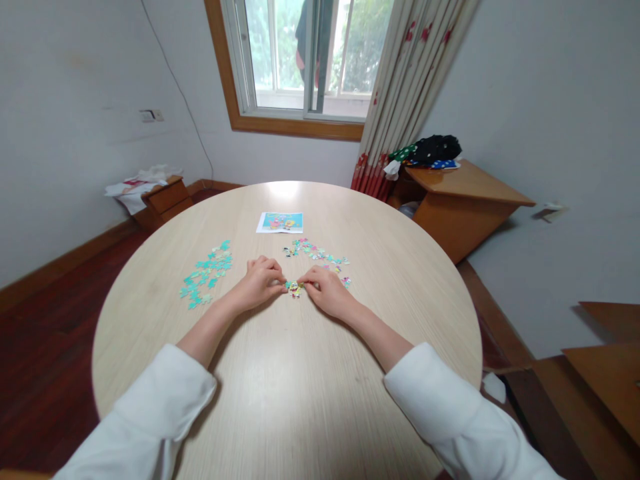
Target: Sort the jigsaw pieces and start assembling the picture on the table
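A small cluster of joined jigsaw puzzle pieces (295, 291), yellow with white and red, lies on the table between my hands. My left hand (261, 283) is closed in a pinch at its left edge, by a teal bit. At the right edge, my right hand (327, 290) pinches with thumb and forefinger on the yellow part. Loose teal puzzle pieces (207, 270) are spread to the left of my left hand. Pink, yellow and multicoloured puzzle pieces (315, 252) lie in an arc beyond my right hand, some partly hidden by it.
A printed cartoon picture (283, 223) lies farther back on the round wooden table (280, 400). Behind stand a window (310, 60) and a curtain (400, 87). A wooden cabinet (460, 200) with dark cloth on top is at the right, a small drawer unit (167, 200) at the left.
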Motion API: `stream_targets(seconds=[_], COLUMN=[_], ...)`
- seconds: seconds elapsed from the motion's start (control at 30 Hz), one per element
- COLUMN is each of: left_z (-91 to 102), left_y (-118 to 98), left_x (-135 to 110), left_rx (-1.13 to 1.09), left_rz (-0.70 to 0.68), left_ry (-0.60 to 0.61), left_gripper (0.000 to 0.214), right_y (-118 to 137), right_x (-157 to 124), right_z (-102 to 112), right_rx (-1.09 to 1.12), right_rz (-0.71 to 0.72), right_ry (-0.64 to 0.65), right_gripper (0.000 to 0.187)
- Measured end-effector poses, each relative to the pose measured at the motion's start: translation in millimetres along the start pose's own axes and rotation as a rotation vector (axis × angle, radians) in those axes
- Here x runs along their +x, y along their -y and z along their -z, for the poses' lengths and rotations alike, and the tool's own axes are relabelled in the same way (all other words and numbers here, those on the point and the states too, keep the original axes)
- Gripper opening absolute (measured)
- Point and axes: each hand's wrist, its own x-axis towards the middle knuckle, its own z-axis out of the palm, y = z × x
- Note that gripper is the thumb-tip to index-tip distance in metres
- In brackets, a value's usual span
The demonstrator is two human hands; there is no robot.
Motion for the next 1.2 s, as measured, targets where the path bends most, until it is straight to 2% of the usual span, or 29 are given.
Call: stream_targets(seconds=[0.33, 0.8, 1.2], left_z=[-1.4, -1.5, 1.8], left_y=[1.7, 1.5, -4.1], left_x=[0.4, -0.3, 0.3], left_rx=[0.007, 0.01, 0.02], left_rz=[-0.001, 0.001, 0.035], left_ry=[0.005, 0.013, 0.056], left_gripper=[0.024, 0.024, 0.018], right_y=[0.3, 4.8, 5.5], right_x=[-0.7, -1.9, -2.1], right_z=[-0.1, -1.2, -1.3], right_rx=[-0.048, -0.032, -0.062], right_rz=[0.01, -0.025, -0.029], right_ry=[0.057, 0.039, 0.067], right_gripper=[0.028, 0.016, 0.018])
